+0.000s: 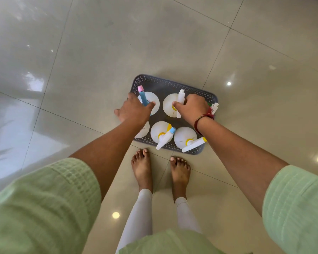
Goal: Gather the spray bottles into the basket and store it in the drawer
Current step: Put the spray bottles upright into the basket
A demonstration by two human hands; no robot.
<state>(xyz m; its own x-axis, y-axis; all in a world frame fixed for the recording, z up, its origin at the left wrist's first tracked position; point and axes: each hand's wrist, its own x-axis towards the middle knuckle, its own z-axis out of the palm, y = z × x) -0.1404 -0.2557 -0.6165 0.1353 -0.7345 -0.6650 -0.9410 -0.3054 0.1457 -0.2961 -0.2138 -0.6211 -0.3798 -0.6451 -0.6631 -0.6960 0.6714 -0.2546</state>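
Note:
A dark grey perforated basket [173,84] sits on the tiled floor just ahead of my bare feet. Several white spray bottles stand inside it. My left hand [132,111] is shut on the neck of the back-left bottle with the blue and pink sprayer [143,97]. My right hand [192,107] grips the neck of the back-right bottle with a white sprayer [180,97]. Two bottles with yellow collars [162,133] [186,139] stand at the front. Another bottle [143,130] is partly hidden under my left wrist, and one sprayer [214,107] shows behind my right wrist.
Glossy beige floor tiles [99,52] surround the basket on all sides. My feet [141,167] stand right behind the basket's near rim. No drawer is in view.

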